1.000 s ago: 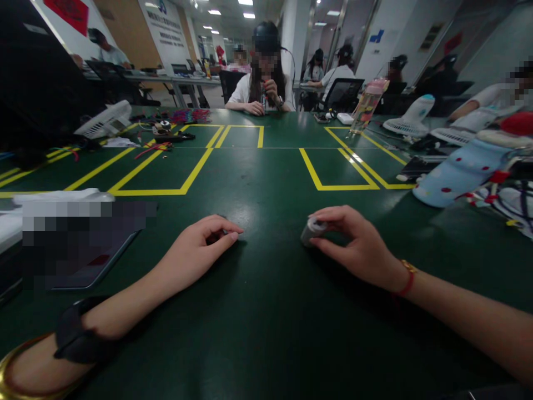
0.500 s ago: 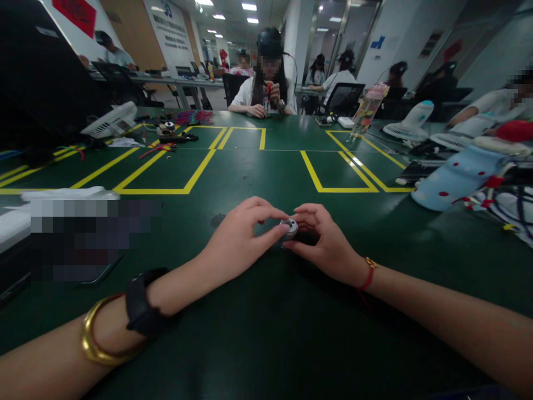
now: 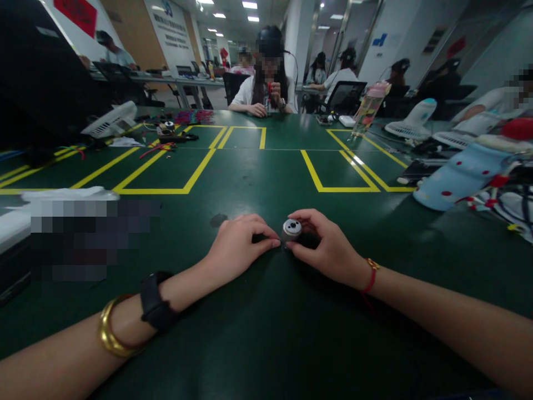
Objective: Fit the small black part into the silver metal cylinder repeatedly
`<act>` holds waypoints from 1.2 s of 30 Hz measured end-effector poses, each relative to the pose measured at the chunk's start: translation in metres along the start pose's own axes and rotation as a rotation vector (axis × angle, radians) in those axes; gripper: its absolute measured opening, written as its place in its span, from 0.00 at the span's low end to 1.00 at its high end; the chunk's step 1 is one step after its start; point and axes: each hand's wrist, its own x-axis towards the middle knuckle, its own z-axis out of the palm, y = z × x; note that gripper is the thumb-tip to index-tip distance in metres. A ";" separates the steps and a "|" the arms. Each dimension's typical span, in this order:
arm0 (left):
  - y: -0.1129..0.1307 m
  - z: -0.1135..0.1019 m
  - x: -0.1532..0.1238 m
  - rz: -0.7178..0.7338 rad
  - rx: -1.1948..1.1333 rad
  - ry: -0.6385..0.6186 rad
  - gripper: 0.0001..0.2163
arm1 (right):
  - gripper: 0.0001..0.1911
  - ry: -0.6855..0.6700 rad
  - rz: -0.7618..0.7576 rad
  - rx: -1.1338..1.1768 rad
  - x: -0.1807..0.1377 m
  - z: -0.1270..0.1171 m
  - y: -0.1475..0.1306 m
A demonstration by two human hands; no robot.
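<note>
A small silver cylinder that looks like an electric motor [image 3: 292, 226] stands upright on the green table, its round top face showing dark holes. My right hand [image 3: 327, 240] has its thumb and fingers curled around the motor from the right. To the motor's left is my left hand [image 3: 241, 244], thumb and index fingertip pinched together close to the motor's lower side. Whatever is in that pinch, if anything, is too small to make out.
Yellow tape lines [image 3: 154, 191] mark the green table [image 3: 266, 333]. On the right lie a blue bottle [image 3: 453, 175], a clear bottle [image 3: 370, 108] and white fans [image 3: 412, 126]. A blurred dark item [image 3: 95, 239] lies at left. A person [image 3: 268, 83] sits opposite, handling a red-handled tool.
My left hand has come off the motor's top and moved down and left, its fingertips now pinched. My right hand has stayed around the motor, whose top is now uncovered.
</note>
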 end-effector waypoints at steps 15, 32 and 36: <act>-0.031 -0.041 -0.031 -0.290 -0.183 0.062 0.17 | 0.31 0.469 0.472 -0.532 -0.058 -0.146 0.062; -0.034 -0.032 -0.033 -0.221 -0.014 0.088 0.16 | 0.12 -0.222 -0.153 -0.453 0.016 -0.003 -0.005; -0.033 -0.033 -0.033 -0.223 -0.035 0.091 0.16 | 0.13 0.030 -0.057 -0.518 0.011 -0.046 -0.002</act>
